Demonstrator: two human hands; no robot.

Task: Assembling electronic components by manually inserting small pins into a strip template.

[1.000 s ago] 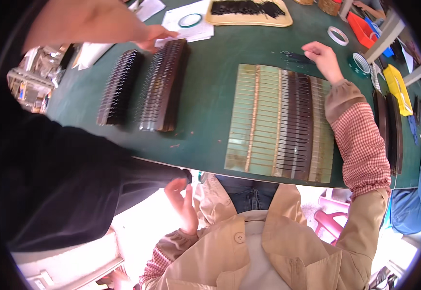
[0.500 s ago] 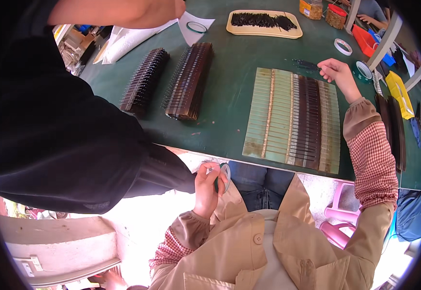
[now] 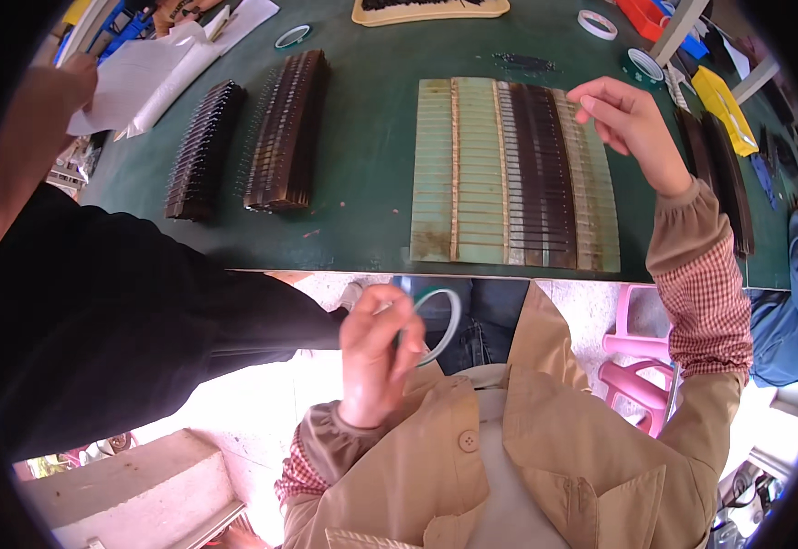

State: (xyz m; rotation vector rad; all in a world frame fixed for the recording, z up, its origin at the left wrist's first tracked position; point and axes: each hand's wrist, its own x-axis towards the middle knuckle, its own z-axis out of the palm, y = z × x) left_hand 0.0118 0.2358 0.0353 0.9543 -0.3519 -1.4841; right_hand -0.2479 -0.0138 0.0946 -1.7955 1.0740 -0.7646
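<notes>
My left hand [image 3: 379,352] is closed on a roll of tape [image 3: 454,320], a thin ring with some green on it, held in front of my lap below the table edge. The hand is slightly blurred. Over the upper right corner of a pale green grooved board [image 3: 434,174] hovers my right hand [image 3: 632,128], fingers apart and nothing visible in them. Dark brown strips [image 3: 541,174] lie side by side across the board's middle. Just beyond the board is a little heap of small black pieces [image 3: 525,63].
Two stacks of dark strips with protruding pins [image 3: 205,151] [image 3: 285,133] stand left on the green table [image 3: 362,183]. A tray [image 3: 431,16] lies at the back. Tape rolls [image 3: 598,25] [image 3: 643,66] and a yellow bin [image 3: 724,110] sit right. A co-worker's arm [image 3: 37,137] reaches in at left.
My right hand has come away from the small black pieces, its fingers now apart. The co-worker's arm has swung left with the white sheet. The whole view has shifted.
</notes>
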